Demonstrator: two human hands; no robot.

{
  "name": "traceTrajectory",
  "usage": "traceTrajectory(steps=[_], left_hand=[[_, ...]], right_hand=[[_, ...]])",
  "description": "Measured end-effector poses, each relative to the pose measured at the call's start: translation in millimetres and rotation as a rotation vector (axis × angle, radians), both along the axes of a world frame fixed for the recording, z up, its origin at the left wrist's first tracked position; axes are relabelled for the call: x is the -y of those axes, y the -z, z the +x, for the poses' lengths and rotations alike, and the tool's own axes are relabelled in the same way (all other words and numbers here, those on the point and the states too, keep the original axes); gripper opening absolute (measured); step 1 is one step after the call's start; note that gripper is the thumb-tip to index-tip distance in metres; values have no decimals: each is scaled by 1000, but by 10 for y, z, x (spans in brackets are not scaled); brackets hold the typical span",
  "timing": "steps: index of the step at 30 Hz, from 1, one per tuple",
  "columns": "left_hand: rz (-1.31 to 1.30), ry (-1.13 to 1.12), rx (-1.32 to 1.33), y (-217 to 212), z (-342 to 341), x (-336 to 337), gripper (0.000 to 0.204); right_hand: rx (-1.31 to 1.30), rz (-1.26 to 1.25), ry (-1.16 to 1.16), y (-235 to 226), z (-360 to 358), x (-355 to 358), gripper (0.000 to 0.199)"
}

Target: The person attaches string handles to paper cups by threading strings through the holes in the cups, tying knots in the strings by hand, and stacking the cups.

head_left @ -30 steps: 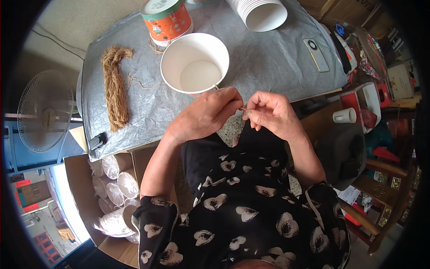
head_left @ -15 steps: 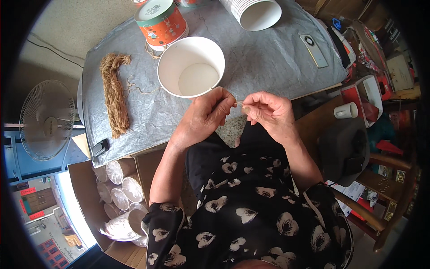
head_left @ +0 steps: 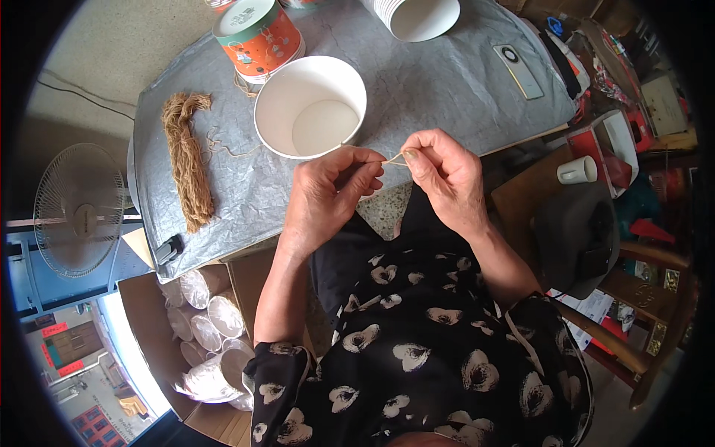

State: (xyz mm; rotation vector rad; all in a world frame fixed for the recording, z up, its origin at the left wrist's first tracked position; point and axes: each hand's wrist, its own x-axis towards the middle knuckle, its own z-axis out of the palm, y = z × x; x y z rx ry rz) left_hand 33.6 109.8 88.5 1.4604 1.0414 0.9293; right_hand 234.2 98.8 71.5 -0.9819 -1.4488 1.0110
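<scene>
Just in front of the table's near edge, a thin tan string (head_left: 395, 159) runs between my two hands. My left hand (head_left: 333, 186) pinches one end of it, fingers closed, close beside the rim of a white paper bucket (head_left: 272, 112). The other end is gripped between thumb and fingers of my right hand (head_left: 445, 173), where the string shows as a small loop. The bucket stands on the table with its mouth toward me. Left of it lies a bundle of tan twine (head_left: 190, 167), with a loose strand trailing toward the bucket.
Orange and green printed buckets (head_left: 264, 48) stand upside down at the back, near a stack of white buckets (head_left: 424, 18). A phone (head_left: 519, 72) lies at the right on the grey-covered table (head_left: 439, 82). Below left is a carton (head_left: 149, 328) of wrapped cups; a fan (head_left: 80, 210) stands beyond.
My hands have drawn slightly apart, and more of the string now shows between them as a loop. The view has shifted slightly; the table things look unmoved.
</scene>
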Motion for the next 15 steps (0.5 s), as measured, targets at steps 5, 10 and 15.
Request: traceTrajectory(steps=[5,10,15], left_hand=[[118,-57,-60,27,27,58,9],[185,-69,-40,116,22,90,5],[143,-67,3,129,3,106,6]], right_hand=[[-295,-328,-112,-65,-21,-64,15],[-521,-492,-234,19,-46,-121,15],[-280,-307,-116,43,-104,-119,15]])
